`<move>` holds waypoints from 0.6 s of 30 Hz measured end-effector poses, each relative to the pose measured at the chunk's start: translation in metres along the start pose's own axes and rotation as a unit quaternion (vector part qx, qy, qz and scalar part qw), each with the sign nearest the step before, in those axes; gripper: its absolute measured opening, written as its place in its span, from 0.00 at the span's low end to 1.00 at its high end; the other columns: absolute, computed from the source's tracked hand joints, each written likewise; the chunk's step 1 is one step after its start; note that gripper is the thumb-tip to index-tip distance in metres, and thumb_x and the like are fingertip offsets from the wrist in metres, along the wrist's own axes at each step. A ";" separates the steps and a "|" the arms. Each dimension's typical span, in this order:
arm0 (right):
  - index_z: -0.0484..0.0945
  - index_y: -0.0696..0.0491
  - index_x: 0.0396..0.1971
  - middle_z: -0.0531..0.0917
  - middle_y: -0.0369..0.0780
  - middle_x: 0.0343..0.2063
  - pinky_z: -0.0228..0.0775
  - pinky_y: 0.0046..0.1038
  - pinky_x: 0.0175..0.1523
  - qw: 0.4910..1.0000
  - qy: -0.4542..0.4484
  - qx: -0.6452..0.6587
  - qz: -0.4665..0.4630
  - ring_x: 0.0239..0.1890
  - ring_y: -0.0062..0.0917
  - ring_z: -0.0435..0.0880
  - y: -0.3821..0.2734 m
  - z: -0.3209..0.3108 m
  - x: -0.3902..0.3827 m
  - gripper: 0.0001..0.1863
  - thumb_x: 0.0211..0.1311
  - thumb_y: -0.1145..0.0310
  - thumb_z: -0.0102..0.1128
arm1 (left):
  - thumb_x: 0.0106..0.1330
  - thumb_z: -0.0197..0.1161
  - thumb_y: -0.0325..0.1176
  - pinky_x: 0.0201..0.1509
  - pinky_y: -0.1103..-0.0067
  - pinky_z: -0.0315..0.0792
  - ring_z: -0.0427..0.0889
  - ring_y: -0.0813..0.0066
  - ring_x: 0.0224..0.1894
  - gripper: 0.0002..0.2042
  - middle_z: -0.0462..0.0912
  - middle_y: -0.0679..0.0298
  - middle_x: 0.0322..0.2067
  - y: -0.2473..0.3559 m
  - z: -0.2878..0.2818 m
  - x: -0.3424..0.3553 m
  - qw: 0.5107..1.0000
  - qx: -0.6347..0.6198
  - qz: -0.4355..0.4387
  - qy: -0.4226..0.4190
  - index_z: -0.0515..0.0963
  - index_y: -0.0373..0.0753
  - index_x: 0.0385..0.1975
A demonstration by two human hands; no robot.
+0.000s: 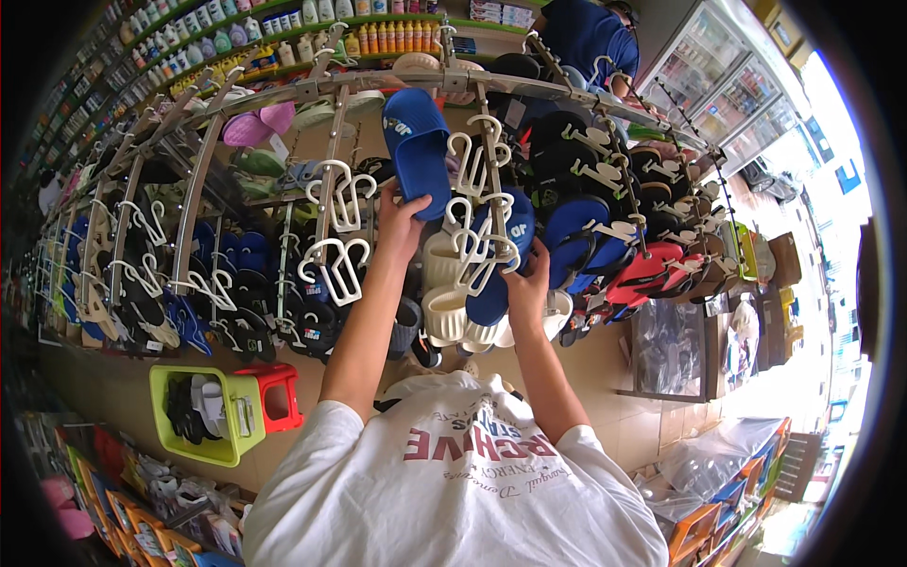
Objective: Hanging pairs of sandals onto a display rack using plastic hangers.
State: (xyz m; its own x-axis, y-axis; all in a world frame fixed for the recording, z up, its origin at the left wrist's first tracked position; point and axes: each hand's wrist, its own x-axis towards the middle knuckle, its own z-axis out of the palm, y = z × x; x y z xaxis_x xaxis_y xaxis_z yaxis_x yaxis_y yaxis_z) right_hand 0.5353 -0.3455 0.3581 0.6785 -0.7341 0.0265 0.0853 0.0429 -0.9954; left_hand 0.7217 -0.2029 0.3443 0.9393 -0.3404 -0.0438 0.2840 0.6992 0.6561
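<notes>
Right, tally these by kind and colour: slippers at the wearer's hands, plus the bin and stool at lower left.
Blue slippers: 2 (one at the left hand, one at the right hand)
Lime-green bin: 1
Red stool: 1
Total: 4

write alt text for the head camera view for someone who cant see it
A person's left hand holds up a blue slide sandal at a metal shop rack hung with footwear, while the right hand touches a similar blue slide, partly hidden by white hangers. A yellow-green bin is at lower left.
</notes>
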 end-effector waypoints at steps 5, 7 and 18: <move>0.61 0.59 0.64 0.79 0.48 0.50 0.75 0.27 0.53 1.000 -0.005 -0.009 -0.006 0.48 0.29 0.80 -0.003 0.001 0.003 0.38 0.49 0.86 0.61 | 0.55 0.65 0.15 0.56 0.64 0.76 0.80 0.59 0.52 0.33 0.74 0.50 0.51 0.006 0.011 0.003 1.000 0.016 0.009 -0.004 0.58 0.40 0.60; 0.61 0.59 0.64 0.78 0.48 0.51 0.75 0.27 0.53 1.000 -0.009 -0.010 -0.010 0.49 0.29 0.80 0.003 -0.001 0.005 0.38 0.49 0.86 0.61 | 0.55 0.65 0.15 0.56 0.64 0.76 0.79 0.59 0.52 0.33 0.75 0.50 0.51 0.008 0.013 0.003 0.999 0.029 0.010 -0.023 0.58 0.40 0.60; 0.59 0.60 0.65 0.78 0.47 0.51 0.74 0.28 0.55 1.000 -0.016 0.005 -0.017 0.51 0.29 0.80 0.011 -0.002 0.005 0.39 0.52 0.85 0.63 | 0.54 0.64 0.14 0.56 0.67 0.75 0.80 0.63 0.52 0.33 0.77 0.53 0.50 0.006 0.009 -0.011 0.997 0.071 0.007 -0.036 0.59 0.40 0.60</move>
State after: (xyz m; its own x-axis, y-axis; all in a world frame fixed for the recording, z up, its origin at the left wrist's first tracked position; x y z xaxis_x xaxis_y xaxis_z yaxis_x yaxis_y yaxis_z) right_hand 0.5378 -0.3498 0.3466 0.6985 -0.7129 0.0630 0.1153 0.0252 -0.9930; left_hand 0.7113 -0.2008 0.3557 0.9250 -0.3796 0.0166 0.2364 0.6091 0.7571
